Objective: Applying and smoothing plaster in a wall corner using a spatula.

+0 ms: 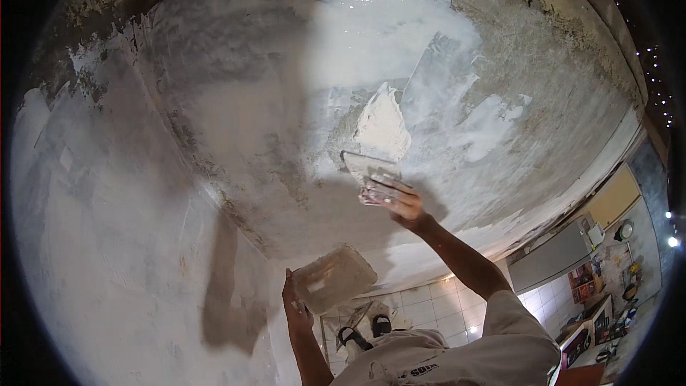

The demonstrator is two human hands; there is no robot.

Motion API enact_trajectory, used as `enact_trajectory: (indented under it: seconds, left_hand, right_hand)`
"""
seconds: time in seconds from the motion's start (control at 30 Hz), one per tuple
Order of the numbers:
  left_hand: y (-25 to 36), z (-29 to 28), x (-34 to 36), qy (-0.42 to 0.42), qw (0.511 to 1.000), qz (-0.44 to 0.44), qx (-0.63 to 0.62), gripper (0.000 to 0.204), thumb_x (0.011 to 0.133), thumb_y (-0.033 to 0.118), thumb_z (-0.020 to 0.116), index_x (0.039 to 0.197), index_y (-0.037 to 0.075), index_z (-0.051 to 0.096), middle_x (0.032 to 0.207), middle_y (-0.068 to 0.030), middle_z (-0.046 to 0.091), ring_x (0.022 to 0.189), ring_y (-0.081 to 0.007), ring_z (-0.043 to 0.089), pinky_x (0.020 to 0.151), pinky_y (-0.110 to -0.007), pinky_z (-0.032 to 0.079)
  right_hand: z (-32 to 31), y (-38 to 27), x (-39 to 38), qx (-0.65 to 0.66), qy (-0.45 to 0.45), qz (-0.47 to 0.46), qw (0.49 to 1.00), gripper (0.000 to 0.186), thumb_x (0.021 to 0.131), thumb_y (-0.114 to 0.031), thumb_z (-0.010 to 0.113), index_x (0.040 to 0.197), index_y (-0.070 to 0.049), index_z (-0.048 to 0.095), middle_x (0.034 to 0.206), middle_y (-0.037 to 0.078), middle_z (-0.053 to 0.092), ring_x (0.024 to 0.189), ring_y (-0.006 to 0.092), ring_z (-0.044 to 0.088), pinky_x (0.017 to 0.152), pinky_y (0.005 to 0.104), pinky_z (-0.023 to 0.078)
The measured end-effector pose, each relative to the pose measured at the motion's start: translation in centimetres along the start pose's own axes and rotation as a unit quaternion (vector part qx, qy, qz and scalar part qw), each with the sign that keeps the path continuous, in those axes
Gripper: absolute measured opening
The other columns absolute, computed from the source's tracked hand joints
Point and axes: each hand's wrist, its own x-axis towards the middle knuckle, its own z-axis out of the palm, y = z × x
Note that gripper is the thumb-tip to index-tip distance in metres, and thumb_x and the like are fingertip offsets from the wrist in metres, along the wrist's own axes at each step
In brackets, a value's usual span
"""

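Note:
My right hand point(400, 204) grips a wide plastering blade point(368, 163) against the mottled grey and white ceiling point(257, 100), just below a thick, fresh patch of white plaster point(380, 121). Lower and to the left, my left hand point(296, 300) holds a plaster-smeared rectangular board point(336, 275), with little material visible on it. Shadows of my arms and tools fall across the plastered surfaces.
A plastered wall point(107, 243) rises on my left. Rough unplastered edges point(543, 0) border the ceiling. Below are my sandalled feet point(381, 325) on light tiles, and at right a kitchen area with cabinets point(554, 250), hanging pans point(624, 230) and cluttered counters.

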Motion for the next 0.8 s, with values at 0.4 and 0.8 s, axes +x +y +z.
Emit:
enact_trajectory:
  seconds: [0.4, 0.8]
  left_hand:
    - [0.9, 4.6, 0.0, -0.025, 0.999, -0.024, -0.034, 0.057, 0.094, 0.046, 0.047, 0.132, 0.003, 0.044, 0.126, -0.0096, 0.051, 0.115, -0.0200, 0.049, 0.098, -0.036, 0.040]
    - [-1.6, 2.8, -2.3, -0.078, 0.984, 0.143, 0.078, 0.085, 0.086, 0.065, 0.046, 0.139, -0.001, 0.033, 0.119, -0.0107, 0.053, 0.111, -0.0211, 0.051, 0.096, -0.038, 0.043]
  right_hand:
    - [-4.3, 3.9, 7.4, -0.198, 0.098, -0.036, 0.975, 0.039, 0.083, 0.002, 0.050, 0.111, -0.020, 0.065, 0.129, -0.005, 0.056, 0.121, 0.0187, 0.052, 0.103, 0.0346, 0.043]
    - [-0.8, 1.8, 3.0, -0.096, 0.079, -0.130, 0.984, 0.034, 0.077, -0.009, 0.061, 0.108, -0.023, 0.065, 0.123, -0.005, 0.060, 0.123, 0.0165, 0.049, 0.097, 0.0357, 0.049]
